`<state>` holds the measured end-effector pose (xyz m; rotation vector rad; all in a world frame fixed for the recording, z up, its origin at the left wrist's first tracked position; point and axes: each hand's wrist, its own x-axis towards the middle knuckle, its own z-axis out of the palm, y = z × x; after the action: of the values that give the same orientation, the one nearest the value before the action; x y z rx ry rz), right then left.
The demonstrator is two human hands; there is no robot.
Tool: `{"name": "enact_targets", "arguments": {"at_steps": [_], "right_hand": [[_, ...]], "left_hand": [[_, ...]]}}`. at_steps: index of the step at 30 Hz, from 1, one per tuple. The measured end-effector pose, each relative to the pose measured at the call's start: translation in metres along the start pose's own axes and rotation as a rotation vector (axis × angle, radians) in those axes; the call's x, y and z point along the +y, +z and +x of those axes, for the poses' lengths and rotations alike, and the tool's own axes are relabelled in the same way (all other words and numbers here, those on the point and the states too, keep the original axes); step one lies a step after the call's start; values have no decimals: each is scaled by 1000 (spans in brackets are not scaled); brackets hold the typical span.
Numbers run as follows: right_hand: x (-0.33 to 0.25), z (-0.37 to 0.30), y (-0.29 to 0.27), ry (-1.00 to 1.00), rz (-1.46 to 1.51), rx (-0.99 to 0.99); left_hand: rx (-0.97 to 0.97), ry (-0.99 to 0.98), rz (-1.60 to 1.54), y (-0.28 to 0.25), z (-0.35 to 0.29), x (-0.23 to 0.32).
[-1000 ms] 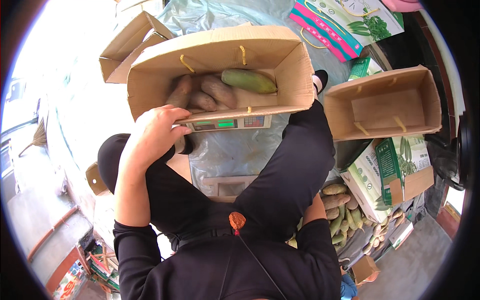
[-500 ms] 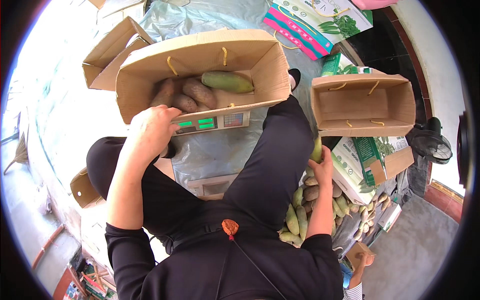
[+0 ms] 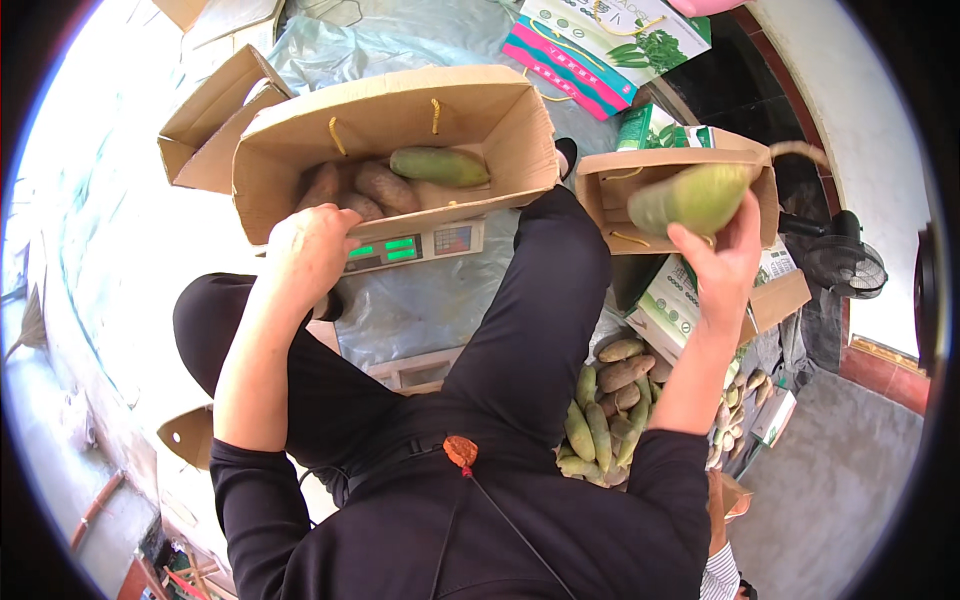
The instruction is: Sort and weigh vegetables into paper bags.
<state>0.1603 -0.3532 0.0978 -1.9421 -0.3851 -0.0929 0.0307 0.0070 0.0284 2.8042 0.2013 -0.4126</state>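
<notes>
My left hand (image 3: pixel 308 246) has its fingers hooked over the near rim of a large open cardboard box (image 3: pixel 290 118). Inside lie a green radish (image 3: pixel 440 166) and several brownish root vegetables (image 3: pixel 385 186). The box rests on a scale (image 3: pixel 400 248) with lit green displays. My right hand (image 3: pixel 722 250) is closed round another green radish (image 3: pixel 700 198), smeared by motion, with a thin tail at its far end. It is raised over a smaller open cardboard box (image 3: pixel 660 160) on the right; how much vegetable that box holds is partly hidden.
Beside my right leg lies a heap of green and brown root vegetables (image 3: pixel 600 430). A black fan (image 3: pixel 845 262) stands at the far right. Printed cartons (image 3: pixel 610 45) lie at the back right. Another person's striped sleeve (image 3: pixel 722 572) shows at the bottom right.
My right hand has come up from beside my leg, lifting the green radish over the smaller box. My left hand stays on the large box's rim. The view has shifted slightly.
</notes>
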Motion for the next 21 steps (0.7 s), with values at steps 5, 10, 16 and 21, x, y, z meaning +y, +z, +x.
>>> {"name": "enact_targets", "arguments": {"at_steps": [5, 10, 16, 21], "right_hand": [[-30, 50, 87, -282, 59, -272], [-17, 54, 185, -481, -206, -512], [11, 44, 199, -328, -531, -707], [12, 44, 118, -72, -46, -235]], "left_hand": [[1, 8, 6, -1, 2, 2], [39, 39, -59, -4, 1, 2], [29, 78, -31, -3, 7, 9], [52, 68, -32, 3, 1, 3]]}}
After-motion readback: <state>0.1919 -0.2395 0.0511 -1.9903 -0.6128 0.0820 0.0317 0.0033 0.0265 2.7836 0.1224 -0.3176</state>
